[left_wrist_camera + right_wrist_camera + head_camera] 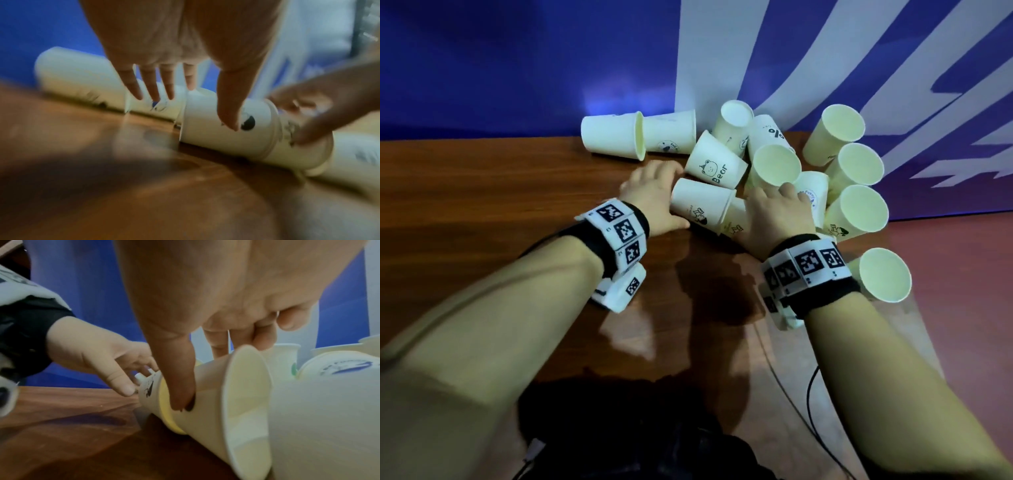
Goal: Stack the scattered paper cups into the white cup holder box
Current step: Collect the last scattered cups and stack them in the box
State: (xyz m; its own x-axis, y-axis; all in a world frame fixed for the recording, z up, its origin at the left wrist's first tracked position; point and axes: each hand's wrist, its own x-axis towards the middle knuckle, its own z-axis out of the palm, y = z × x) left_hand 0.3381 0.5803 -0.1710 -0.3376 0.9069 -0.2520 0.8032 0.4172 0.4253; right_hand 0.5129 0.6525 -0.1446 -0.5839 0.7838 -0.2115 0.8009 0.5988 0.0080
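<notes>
Your left hand (pixel 654 192) sits at the base end of a cup lying on its side; call this the outer cup (pixel 700 209) and take it as the landmark. The fingers (pixel 151 84) are straight and spread apart above its closed base, the thumb (pixel 228 104) laid on its wall. Nothing is gripped yet on that side.

Your right hand (pixel 779 216) is at the rim end of the outer cup. Its thumb (pixel 180 386) presses the wall of an inner cup (pixel 211 404) that is partly nested into the outer cup's mouth; the other fingers (pixel 261 335) curl over the far side, so the inner cup is pinched.

Both cups lie on the wooden table (pixel 482 192). Behind and to the right of the outer cup lies the heap of paper cups (pixel 856 171), some on their sides, some open towards you. One cup (pixel 883 279) lies apart, to the right of your right wrist. The white cup holder box is not in view.

Handling, judged: thin paper, very light, walls dent under squeeze, rolled rims stiffer. Hold near the rim or by the base, not mid-wall. Push the nest home along the axis; skewed, the rim may buckle. Light cups will skid on the glossy table, so brace the base with the left palm.
</notes>
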